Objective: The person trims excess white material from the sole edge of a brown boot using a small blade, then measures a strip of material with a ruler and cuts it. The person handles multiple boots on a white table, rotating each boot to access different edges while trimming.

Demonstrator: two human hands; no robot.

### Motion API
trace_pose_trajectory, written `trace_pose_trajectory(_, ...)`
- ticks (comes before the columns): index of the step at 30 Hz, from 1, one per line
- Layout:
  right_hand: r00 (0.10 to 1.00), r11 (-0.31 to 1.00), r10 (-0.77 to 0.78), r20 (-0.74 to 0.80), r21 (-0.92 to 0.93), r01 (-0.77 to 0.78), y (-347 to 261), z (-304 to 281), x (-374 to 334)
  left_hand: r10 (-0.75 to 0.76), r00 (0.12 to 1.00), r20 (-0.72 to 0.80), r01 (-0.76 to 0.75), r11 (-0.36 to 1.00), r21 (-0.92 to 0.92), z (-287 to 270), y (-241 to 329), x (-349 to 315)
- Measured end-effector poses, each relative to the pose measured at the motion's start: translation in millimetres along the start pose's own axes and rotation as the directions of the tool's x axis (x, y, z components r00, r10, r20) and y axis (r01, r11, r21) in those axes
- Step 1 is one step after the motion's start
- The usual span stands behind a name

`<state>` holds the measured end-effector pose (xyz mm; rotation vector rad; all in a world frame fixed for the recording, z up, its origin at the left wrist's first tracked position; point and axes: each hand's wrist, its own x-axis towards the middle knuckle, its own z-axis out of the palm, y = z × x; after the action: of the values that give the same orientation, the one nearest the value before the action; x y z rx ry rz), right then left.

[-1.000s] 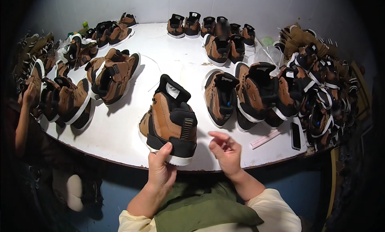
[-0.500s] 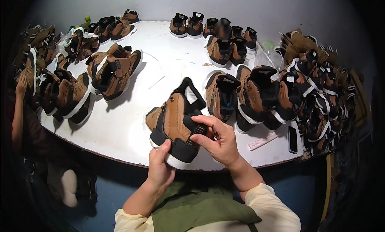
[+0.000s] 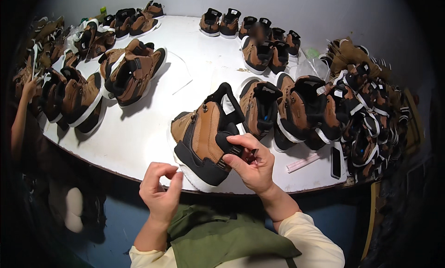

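A brown and black high-top shoe point(image 3: 204, 138) with a white sole is tilted above the near edge of the table, toe to the left. My right hand point(image 3: 252, 168) pinches its heel between thumb and fingers. A small dark pointed object point(image 3: 254, 153) shows between those fingers; its kind is unclear. Beside the white sole, apart from the shoe, is my left hand point(image 3: 160, 187). Its fingers are curled, with thumb and forefinger tips nearly together. Anything between them is too small to make out.
Matching shoes point(image 3: 301, 105) stand close on the right, and more shoes point(image 3: 132, 75) at the left. A phone point(image 3: 335, 162) and a pink-white strip point(image 3: 303, 162) lie near the right edge. Heaped shoes point(image 3: 371, 115) crowd the far right. Another person's hand point(image 3: 28, 89) holds a shoe at far left.
My left hand has let go of the shoe's sole and moved left and down, its fingers curling. The right hand keeps hold of the heel, and the shoe has shifted slightly.
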<state>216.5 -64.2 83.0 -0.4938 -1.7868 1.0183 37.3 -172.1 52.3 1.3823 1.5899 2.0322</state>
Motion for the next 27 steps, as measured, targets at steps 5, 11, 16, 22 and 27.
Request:
trace_pose_trajectory(5, 0.996, 0.997, -0.081, -0.029, -0.015, 0.081, 5.5, 7.9, -2.1, 0.020, 0.986, 0.164, -0.034, 0.996, 0.088, 6.6, 17.6, 10.7)
trace_pose_trajectory(11, 0.997, 0.997, -0.075, 0.000, -0.033, 0.074, 2.5, 7.6, -2.3, 0.018, 0.972, 0.233, -0.049, 0.991, 0.127, 8.5, 24.5, 18.6)
trace_pose_trajectory(16, 1.000, 0.999, -0.024, -0.005, 0.043, 0.024, 3.7, 8.6, -3.0, -0.062, 0.971, 0.230, 0.036, 0.993, 0.114, 12.4, 29.3, 24.1)
trace_pose_trajectory(22, 0.996, 0.990, 0.090, -0.014, 0.110, -0.087, 4.3, 5.4, -6.0, -0.078, 0.966, 0.248, 0.056, 0.994, 0.093, 14.8, 28.4, 27.9)
trace_pose_trajectory(27, 0.980, 0.961, 0.189, -0.065, 0.215, -0.171, -0.4, 2.3, -5.6, -0.073, 0.961, 0.265, 0.057, 0.996, 0.068, 22.5, 24.5, 30.7)
